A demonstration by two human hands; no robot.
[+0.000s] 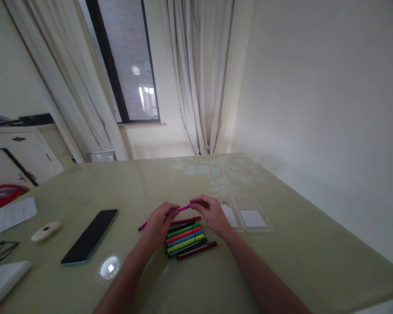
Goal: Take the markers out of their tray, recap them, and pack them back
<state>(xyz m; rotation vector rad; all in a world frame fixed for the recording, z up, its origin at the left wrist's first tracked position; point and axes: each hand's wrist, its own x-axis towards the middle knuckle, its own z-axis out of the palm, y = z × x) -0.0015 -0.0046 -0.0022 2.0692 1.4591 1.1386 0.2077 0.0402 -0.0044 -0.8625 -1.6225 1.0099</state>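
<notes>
A pink marker pen (pixel 183 208) is held above the table between my two hands. The fingers of my left hand (pixel 159 220) pinch its left part, while my right hand (pixel 211 213) grips the right end with thumb and fingertips. A magenta pen end with a dark tip (pixel 143 226) sticks out left of my left hand; I cannot tell whether it belongs to the same pen. Below my hands lies a row of several markers (pixel 185 240), among them green, orange, blue and yellow-green ones. The dark red marker (pixel 196 250) is nearest to me. My left hand partly hides the row's far end.
Right of my right hand lies an opened clear plastic case (pixel 269 226) with white inserts. To the left are a phone (pixel 90 237), a white oval object (pixel 46 231), a cable (pixel 1 250) and a white block-like item (pixel 5 281). A wall borders the table's right side.
</notes>
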